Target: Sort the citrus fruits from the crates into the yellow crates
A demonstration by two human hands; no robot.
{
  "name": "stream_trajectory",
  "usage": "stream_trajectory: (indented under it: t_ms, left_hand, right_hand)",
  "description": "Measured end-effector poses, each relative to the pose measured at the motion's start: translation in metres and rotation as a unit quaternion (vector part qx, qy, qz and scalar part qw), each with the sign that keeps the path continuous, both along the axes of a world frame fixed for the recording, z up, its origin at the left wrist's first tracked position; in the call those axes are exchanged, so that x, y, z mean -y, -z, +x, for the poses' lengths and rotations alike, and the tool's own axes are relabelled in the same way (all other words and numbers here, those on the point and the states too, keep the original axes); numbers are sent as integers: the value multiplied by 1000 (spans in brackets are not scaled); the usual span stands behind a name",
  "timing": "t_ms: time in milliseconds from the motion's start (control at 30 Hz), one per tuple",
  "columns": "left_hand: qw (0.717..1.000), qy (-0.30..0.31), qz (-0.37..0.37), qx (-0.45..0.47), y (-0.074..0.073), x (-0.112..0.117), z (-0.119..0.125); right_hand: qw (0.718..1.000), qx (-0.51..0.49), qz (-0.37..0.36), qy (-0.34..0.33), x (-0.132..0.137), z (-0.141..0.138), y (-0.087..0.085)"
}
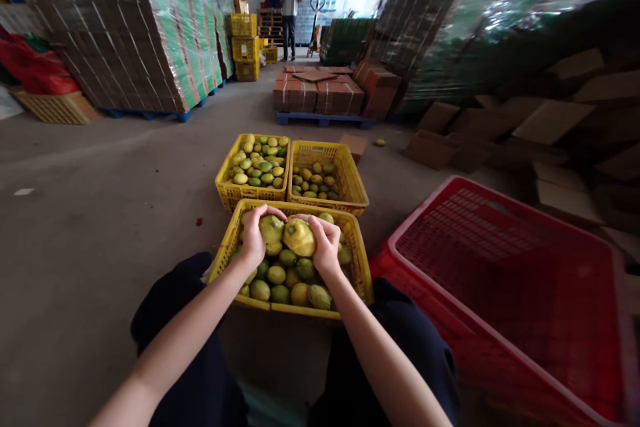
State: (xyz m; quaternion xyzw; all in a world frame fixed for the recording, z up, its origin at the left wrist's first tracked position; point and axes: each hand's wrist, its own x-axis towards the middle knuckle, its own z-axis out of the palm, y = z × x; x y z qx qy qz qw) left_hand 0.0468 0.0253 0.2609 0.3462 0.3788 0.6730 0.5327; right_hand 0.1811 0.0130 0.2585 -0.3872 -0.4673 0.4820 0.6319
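Note:
My left hand (256, 235) is closed around a greenish-yellow lemon (271, 229). In my right hand (325, 244) is a yellower, lumpy lemon (299, 237), its rounded end turned toward me. The two fruits are side by side, almost touching, above a yellow crate (365, 278) between my knees. Several green and yellow lemons (277, 274) fill that crate below my hands. Beyond it stand two more yellow crates: the left crate (226, 191) is heaped with lemons, and the right crate (350, 177) holds a lower layer of darker ones.
A large red basket (450, 280) stands at my right. Flattened cardboard boxes (550, 120) lie behind it. Ahead is a blue pallet (325, 120) with stacked cartons (340, 95). Wrapped stacks (185, 33) rise on both sides. A person (291, 7) stands far off, near a pallet jack (316, 27).

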Motion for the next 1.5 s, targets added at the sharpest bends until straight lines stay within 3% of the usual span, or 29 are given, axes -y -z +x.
stream_trajectory:
  t_ms: [33,100,167,233,300,433,633,833,900,1033,1233,1367,1500]
  left_hand:
    - [996,9,-67,59,-1,-2,0]
    - [958,31,-209,194,-3,-6,0]
    - [906,32,-296,301,-4,-10,-1]
    - [884,19,-313,347,-5,-14,-3]
    - [890,16,-299,342,-4,-16,-4]
    - [903,27,-310,297,6,-17,0]
    - [898,-28,-342,277,23,-6,12]
    - [905,-15,-325,275,18,-5,8]
    - [910,-7,-316,269,13,-7,5]
    - [945,20,-248,213,2,-13,-5]
    - [982,-14,-129,140,-10,-15,-12]
    - [983,-24,-118,135,-9,-17,-14]
    - [953,-85,-219,193,-1,-25,-18]
  right_hand:
    - [998,-44,-43,3,-3,-3,2]
    - [973,-162,-166,-3,-8,-8,4]
    - [912,-284,-296,-24,-14,-10,6]
    - [852,-368,-370,-35,-20,-8,7]
    - [830,-404,-383,-23,-24,-4,9]
    - [849,-378,-370,-18,-27,-5,17]
    - [868,-302,-395,-17,-17,-22,31]
    - [868,-312,-387,-28,-17,-25,27]
    - [875,-321,-360,-41,-17,-25,25]
    - [925,-274,-236,-116,-16,-19,16]
    - [985,-101,-35,-132,-9,-3,-3]
    - [989,-62,-21,-131,-8,1,-5]
    - [991,-45,-33,-121,-14,-1,6]
